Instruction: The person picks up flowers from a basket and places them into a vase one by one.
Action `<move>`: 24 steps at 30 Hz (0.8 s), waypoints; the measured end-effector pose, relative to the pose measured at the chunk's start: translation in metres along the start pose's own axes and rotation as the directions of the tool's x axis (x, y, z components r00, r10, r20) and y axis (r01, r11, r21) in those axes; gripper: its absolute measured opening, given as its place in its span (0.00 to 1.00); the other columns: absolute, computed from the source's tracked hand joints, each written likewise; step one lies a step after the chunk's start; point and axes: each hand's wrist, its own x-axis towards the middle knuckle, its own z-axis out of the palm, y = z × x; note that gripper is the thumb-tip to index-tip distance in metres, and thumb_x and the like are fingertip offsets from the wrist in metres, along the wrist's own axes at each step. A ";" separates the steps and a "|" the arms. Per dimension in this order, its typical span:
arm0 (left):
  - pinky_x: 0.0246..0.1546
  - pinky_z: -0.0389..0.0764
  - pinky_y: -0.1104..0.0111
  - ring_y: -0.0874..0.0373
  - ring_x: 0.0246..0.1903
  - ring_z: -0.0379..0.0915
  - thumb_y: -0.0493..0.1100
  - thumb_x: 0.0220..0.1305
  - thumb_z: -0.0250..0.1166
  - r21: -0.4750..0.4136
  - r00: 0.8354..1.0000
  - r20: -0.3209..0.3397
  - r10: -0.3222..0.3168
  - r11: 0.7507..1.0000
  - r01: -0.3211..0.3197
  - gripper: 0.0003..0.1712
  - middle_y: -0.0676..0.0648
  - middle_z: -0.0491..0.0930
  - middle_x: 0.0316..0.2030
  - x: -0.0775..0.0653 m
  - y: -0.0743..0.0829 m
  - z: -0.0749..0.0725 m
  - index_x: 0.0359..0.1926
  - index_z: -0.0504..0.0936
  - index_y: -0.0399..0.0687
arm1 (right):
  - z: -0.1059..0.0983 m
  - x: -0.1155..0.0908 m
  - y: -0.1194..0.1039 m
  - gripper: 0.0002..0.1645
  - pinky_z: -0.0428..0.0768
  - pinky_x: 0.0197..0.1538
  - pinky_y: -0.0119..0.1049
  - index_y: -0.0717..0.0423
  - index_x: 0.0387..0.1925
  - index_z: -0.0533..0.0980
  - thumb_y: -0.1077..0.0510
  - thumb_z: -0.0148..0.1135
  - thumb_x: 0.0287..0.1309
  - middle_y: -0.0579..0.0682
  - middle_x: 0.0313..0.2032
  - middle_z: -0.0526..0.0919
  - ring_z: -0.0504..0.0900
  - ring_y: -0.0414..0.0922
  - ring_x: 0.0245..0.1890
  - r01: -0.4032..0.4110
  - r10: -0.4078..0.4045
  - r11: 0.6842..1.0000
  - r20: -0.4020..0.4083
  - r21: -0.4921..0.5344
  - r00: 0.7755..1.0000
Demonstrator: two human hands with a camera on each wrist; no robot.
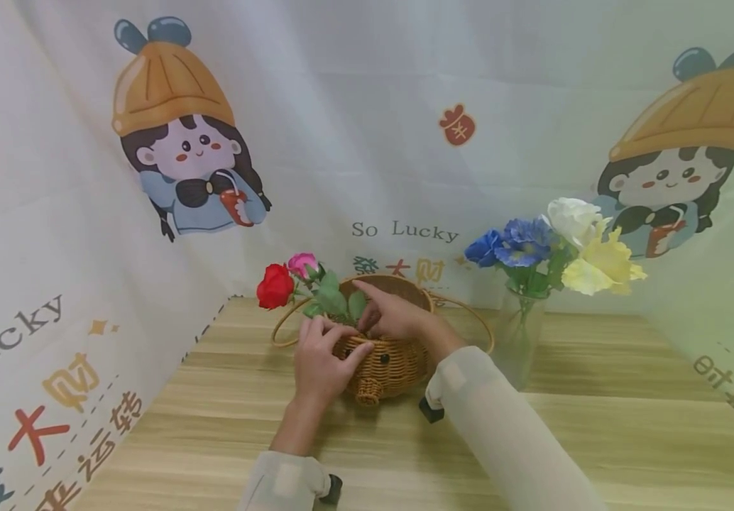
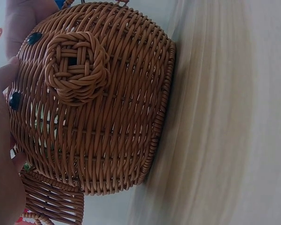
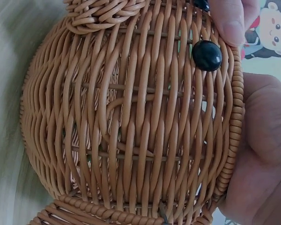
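Note:
A pig-shaped wicker basket [image 1: 399, 369] stands on the table, its round snout [image 2: 77, 68] and dark bead eyes facing me. Its lid [image 1: 399, 286] is tipped up at the back. From the basket's left side lean a red rose [image 1: 275, 286] and a pink rose [image 1: 304, 265] with green leaves [image 1: 331, 294]. My left hand [image 1: 325, 358] holds the front-left rim, thumb along the front edge. Over the opening, my right hand [image 1: 399, 316] reaches down beside the leaves, its index finger stretched out. Its other fingertips are hidden within the basket, so I cannot tell what they hold.
Right of the basket is a clear glass vase [image 1: 520, 348] with blue flowers [image 1: 523, 241], a white flower [image 1: 574, 220] and a yellow flower [image 1: 603, 262]. The thin wicker handle [image 1: 485, 323] sticks out toward this vase. A printed cloth [image 1: 341, 142] hangs around the wooden table [image 1: 597, 426].

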 end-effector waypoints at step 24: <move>0.32 0.71 0.60 0.49 0.37 0.66 0.57 0.45 0.78 0.016 1.000 -0.006 -0.001 1.000 0.001 0.20 0.49 0.71 0.31 0.000 0.001 -0.001 0.31 0.87 0.48 | 0.002 0.000 0.007 0.53 0.76 0.35 0.38 0.46 0.74 0.55 0.72 0.68 0.52 0.47 0.30 0.78 0.79 0.43 0.29 -0.039 0.032 0.999 -0.271 -0.023 0.962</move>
